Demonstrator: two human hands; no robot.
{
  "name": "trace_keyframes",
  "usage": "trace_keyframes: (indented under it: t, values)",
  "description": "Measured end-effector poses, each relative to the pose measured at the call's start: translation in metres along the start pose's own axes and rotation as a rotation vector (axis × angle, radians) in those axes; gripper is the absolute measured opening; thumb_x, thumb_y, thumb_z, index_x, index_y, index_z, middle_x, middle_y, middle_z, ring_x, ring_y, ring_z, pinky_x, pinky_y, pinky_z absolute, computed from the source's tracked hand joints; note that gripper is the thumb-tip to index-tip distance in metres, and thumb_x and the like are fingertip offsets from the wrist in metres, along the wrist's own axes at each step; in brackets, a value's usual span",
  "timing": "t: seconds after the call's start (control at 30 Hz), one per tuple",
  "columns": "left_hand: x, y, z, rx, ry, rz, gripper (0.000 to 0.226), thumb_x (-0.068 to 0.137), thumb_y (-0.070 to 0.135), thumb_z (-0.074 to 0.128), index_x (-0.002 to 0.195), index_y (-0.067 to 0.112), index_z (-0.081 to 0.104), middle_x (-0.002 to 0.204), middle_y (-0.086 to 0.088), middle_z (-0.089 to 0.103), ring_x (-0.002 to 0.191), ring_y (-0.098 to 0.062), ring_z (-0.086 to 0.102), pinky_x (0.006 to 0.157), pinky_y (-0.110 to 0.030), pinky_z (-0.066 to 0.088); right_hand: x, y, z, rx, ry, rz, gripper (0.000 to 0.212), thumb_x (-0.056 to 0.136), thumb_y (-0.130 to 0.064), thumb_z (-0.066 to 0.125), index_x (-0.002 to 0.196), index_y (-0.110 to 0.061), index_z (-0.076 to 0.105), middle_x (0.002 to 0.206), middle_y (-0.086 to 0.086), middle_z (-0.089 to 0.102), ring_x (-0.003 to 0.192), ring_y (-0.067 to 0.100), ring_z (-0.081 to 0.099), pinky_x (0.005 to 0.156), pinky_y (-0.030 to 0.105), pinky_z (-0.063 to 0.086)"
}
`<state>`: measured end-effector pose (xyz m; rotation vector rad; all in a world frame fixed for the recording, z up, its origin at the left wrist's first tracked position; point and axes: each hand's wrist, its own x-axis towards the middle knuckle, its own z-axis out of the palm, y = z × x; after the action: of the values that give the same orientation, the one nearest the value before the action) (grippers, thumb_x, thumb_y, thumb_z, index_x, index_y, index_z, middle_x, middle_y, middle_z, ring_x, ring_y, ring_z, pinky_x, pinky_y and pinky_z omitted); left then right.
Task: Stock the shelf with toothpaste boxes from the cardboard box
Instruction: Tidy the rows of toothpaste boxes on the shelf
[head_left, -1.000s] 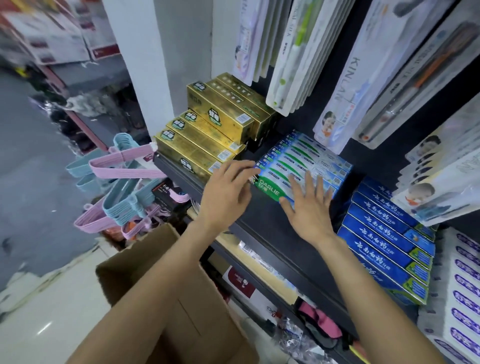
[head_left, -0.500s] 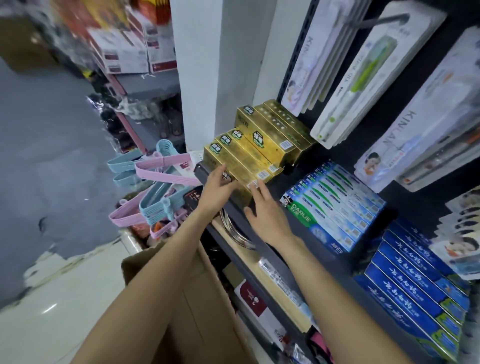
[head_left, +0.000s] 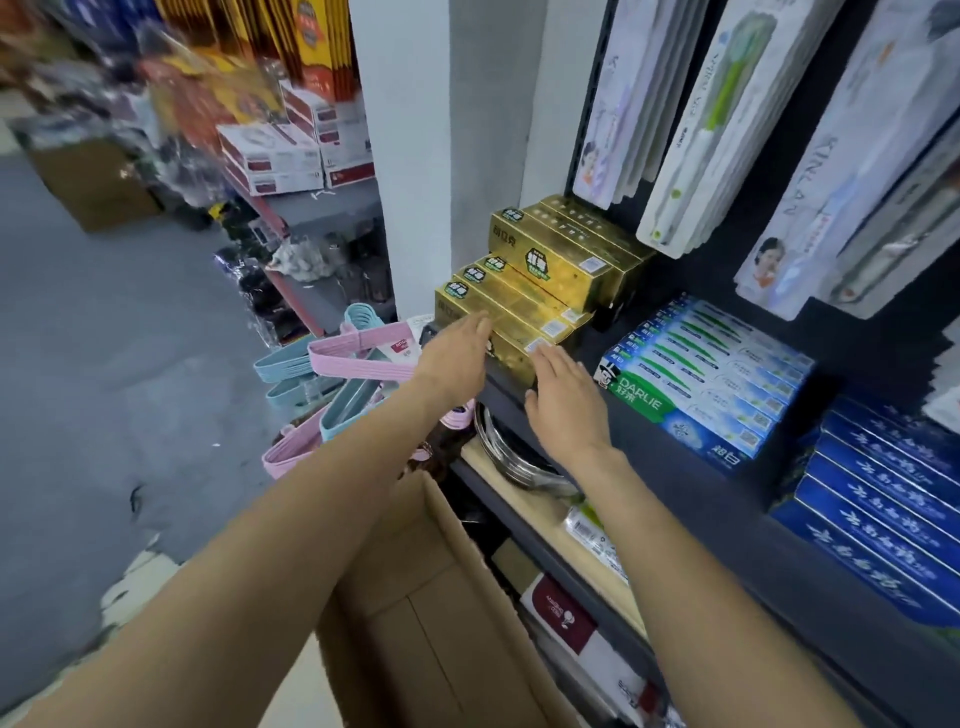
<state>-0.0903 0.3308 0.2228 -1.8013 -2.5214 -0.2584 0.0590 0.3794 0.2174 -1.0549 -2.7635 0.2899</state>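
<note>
Both hands are reaching with straight fingers to the gold toothpaste boxes (head_left: 524, 306) on the dark shelf (head_left: 675, 467): the left hand (head_left: 457, 353) and right hand (head_left: 563, 395) are touching the front box, gripping nothing. Seven gold boxes are showing. The cardboard box (head_left: 431, 597) below is hiding its contents.

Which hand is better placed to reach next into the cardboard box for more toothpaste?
Probably the left hand: its arm passes directly above the cardboard box. The right hand lies further over the shelf, beside the gold boxes.
</note>
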Motion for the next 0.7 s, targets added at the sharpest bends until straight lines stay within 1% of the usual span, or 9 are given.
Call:
trace_keyframes:
  t: [0.13, 0.23, 0.3, 0.4, 0.47, 0.53, 0.57, 0.63, 0.7]
  values:
    - [-0.005, -0.003, -0.005, 0.000, -0.028, 0.033, 0.075, 0.082, -0.001, 0.051, 0.149, 0.009, 0.018, 0.157, -0.008, 0.017, 0.141, -0.025, 0.026, 0.112, -0.030, 0.024, 0.001, -0.005, 0.001, -0.022, 0.043, 0.018, 0.054, 0.096, -0.015, 0.045, 0.146, -0.011, 0.025, 0.156, 0.003, 0.023, 0.144, 0.017, 0.016, 0.119, 0.038, 0.010]
    - [0.000, -0.009, -0.006, 0.047, -0.057, 0.066, 0.073, 0.080, 0.002, 0.052, 0.147, 0.009, 0.023, 0.156, -0.008, 0.022, 0.140, -0.026, 0.028, 0.115, -0.033, 0.023, 0.003, -0.006, -0.001, -0.056, 0.075, 0.048, 0.048, 0.096, -0.017, 0.045, 0.142, -0.015, 0.033, 0.150, 0.002, 0.035, 0.140, 0.021, 0.027, 0.117, 0.041, 0.018]
    - [0.001, -0.017, -0.006, 0.055, -0.067, 0.090, 0.075, 0.081, 0.003, 0.051, 0.148, 0.015, 0.021, 0.156, -0.003, 0.022, 0.140, -0.026, 0.029, 0.115, -0.037, 0.024, 0.003, -0.007, -0.004, -0.050, 0.095, 0.094, 0.042, 0.097, -0.022, 0.045, 0.138, -0.018, 0.040, 0.144, 0.001, 0.043, 0.136, 0.025, 0.032, 0.114, 0.041, 0.024]
    - [0.003, -0.038, -0.007, 0.019, -0.137, 0.171, 0.078, 0.084, 0.008, 0.051, 0.150, 0.028, 0.014, 0.157, 0.006, 0.018, 0.143, -0.024, 0.019, 0.117, -0.046, 0.017, 0.004, -0.017, -0.008, 0.049, 0.107, 0.213, 0.035, 0.098, -0.028, 0.043, 0.132, -0.021, 0.049, 0.139, 0.002, 0.045, 0.128, 0.025, 0.039, 0.101, 0.040, 0.039]
    - [0.010, -0.061, -0.008, -0.122, -0.127, 0.232, 0.073, 0.084, 0.016, 0.057, 0.147, 0.032, 0.024, 0.156, 0.006, 0.021, 0.144, -0.023, 0.016, 0.116, -0.051, 0.016, 0.008, -0.026, -0.009, 0.187, 0.133, 0.349, 0.033, 0.098, -0.031, 0.042, 0.129, -0.021, 0.051, 0.138, 0.004, 0.042, 0.123, 0.025, 0.044, 0.090, 0.038, 0.046]
    - [0.023, -0.084, -0.010, -0.346, -0.065, 0.204, 0.072, 0.081, 0.021, 0.067, 0.144, 0.027, 0.033, 0.155, -0.002, 0.023, 0.143, -0.026, 0.019, 0.116, -0.048, 0.018, 0.014, -0.033, -0.007, 0.326, 0.185, 0.472, 0.039, 0.098, -0.034, 0.043, 0.133, -0.017, 0.045, 0.140, 0.006, 0.038, 0.122, 0.024, 0.046, 0.090, 0.035, 0.043]
    - [0.031, -0.096, -0.011, -0.470, -0.071, 0.143, 0.077, 0.079, 0.023, 0.072, 0.145, 0.023, 0.032, 0.156, -0.006, 0.020, 0.143, -0.026, 0.017, 0.117, -0.045, 0.017, 0.017, -0.037, -0.004, 0.406, 0.215, 0.526, 0.044, 0.097, -0.035, 0.044, 0.137, -0.016, 0.038, 0.142, 0.006, 0.036, 0.125, 0.023, 0.043, 0.093, 0.032, 0.039]
    - [0.052, -0.120, -0.015, -0.631, -0.180, 0.050, 0.091, 0.078, 0.028, 0.076, 0.149, 0.019, 0.020, 0.158, -0.007, 0.011, 0.145, -0.022, 0.009, 0.116, -0.039, 0.014, 0.024, -0.045, 0.002, 0.556, 0.278, 0.613, 0.055, 0.097, -0.034, 0.046, 0.145, -0.018, 0.025, 0.148, 0.003, 0.030, 0.133, 0.020, 0.033, 0.100, 0.028, 0.028]
    - [0.072, -0.135, -0.023, -0.618, -0.342, 0.106, 0.101, 0.078, 0.032, 0.075, 0.151, 0.017, 0.007, 0.159, -0.002, 0.006, 0.146, -0.017, 0.004, 0.116, -0.036, 0.011, 0.035, -0.051, 0.007, 0.649, 0.331, 0.701, 0.063, 0.097, -0.033, 0.048, 0.149, -0.018, 0.016, 0.153, 0.002, 0.023, 0.139, 0.018, 0.022, 0.108, 0.028, 0.020]
